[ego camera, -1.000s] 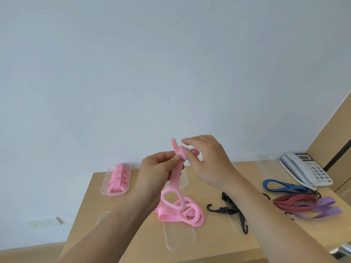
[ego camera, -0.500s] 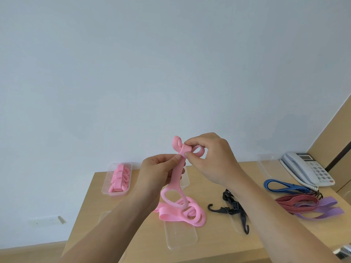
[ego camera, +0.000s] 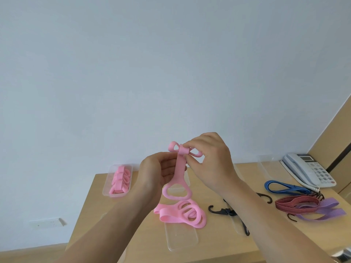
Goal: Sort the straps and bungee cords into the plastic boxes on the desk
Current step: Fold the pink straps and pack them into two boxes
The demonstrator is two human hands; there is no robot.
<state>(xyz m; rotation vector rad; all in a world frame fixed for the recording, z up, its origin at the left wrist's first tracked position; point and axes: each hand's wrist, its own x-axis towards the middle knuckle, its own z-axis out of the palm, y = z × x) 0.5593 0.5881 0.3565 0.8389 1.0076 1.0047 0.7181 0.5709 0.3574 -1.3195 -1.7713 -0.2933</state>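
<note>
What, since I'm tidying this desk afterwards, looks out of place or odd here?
Nothing looks damaged. Not yet sorted: a loose heap of pink straps lies partly on a flat clear tray at the desk's front, and red bungee cords overlap purple straps beside the blue cords, outside any box.

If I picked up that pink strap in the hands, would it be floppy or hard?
Probably floppy: the pink strap hangs limp from the left hand and right hand, its end folded into small loops. Likely light too, since fingertips alone hold it.
</note>
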